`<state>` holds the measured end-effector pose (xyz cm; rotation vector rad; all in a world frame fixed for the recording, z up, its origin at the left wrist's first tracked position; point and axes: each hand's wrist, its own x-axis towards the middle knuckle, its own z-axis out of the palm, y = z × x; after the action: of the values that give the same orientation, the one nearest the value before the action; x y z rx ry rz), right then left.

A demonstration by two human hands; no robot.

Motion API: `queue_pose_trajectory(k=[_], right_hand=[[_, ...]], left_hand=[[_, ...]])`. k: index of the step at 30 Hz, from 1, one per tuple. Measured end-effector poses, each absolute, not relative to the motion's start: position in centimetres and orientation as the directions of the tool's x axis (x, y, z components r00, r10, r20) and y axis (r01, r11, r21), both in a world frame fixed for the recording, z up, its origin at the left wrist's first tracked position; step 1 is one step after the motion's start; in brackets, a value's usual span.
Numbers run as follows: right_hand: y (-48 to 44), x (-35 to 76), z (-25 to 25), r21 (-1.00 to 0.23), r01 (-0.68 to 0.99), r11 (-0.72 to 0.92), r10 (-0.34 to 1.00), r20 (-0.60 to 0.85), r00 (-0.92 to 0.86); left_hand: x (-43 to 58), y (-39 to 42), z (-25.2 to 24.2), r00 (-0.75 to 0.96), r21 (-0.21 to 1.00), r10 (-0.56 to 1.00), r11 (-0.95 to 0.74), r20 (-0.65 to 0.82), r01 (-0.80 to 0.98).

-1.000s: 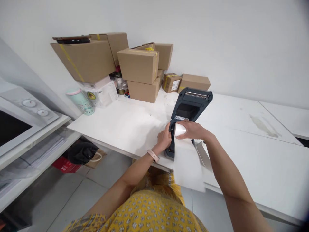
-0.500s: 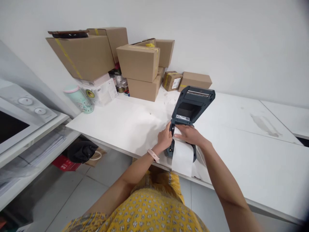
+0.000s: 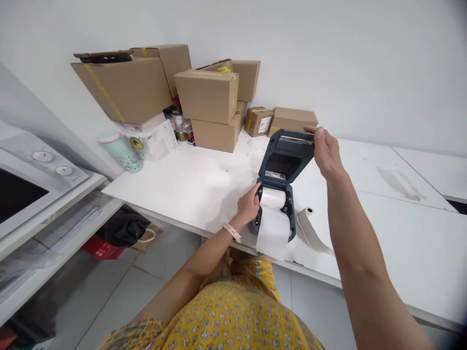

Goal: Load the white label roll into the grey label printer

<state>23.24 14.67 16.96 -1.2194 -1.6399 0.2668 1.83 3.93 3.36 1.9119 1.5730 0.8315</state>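
A dark blue-grey label printer [image 3: 255, 226] stands at the table's front edge with its lid [image 3: 297, 154] raised. My right hand [image 3: 326, 150] grips the lid's upper right corner, fingers over the top edge. Against the left side of the base, my left hand [image 3: 248, 206] is curled round the edge near the hinge. Inside the base lies a white paper roll [image 3: 273, 198]. Its loose strip [image 3: 273, 231] runs forward over the base and past the table edge. To the right of the printer lies a thin, partly unrolled white roll [image 3: 307, 228] with a dark core.
Several cardboard boxes [image 3: 206, 97] are stacked at the back left. A mint-green tumbler [image 3: 122, 153] and a white box [image 3: 155, 142] stand before them. Two smaller boxes [image 3: 295, 121] sit against the wall. A white microwave [image 3: 54, 167] is on the left shelf.
My right hand has left the paper roll inside the printer and moved up to the lid's corner. The roll and the loose roll on the right now show. My left hand stays put.
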Motion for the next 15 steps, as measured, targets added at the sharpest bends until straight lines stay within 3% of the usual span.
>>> queue_pose_trajectory(k=[5, 9, 15], right_hand=[[9.8, 22.8, 16.1, -0.567, 0.589, 0.576, 0.703, 0.712, -0.001], [6.6, 22.4, 15.1, -0.498, 0.616, 0.610, 0.660, 0.750, -0.047], [2.5, 22.2, 12.3, -0.422, 0.641, 0.641, 0.614, 0.783, -0.098]], left_hand=[[2.4, 2.6, 3.4, 0.315, 0.561, 0.866, -0.493, 0.387, 0.665], [3.1, -0.7, 3.5, 0.521, 0.491, 0.770, -0.637, 0.369, 0.594], [2.3, -6.0, 2.5, 0.597, 0.344, 0.673, -0.738, 0.437, 0.580]])
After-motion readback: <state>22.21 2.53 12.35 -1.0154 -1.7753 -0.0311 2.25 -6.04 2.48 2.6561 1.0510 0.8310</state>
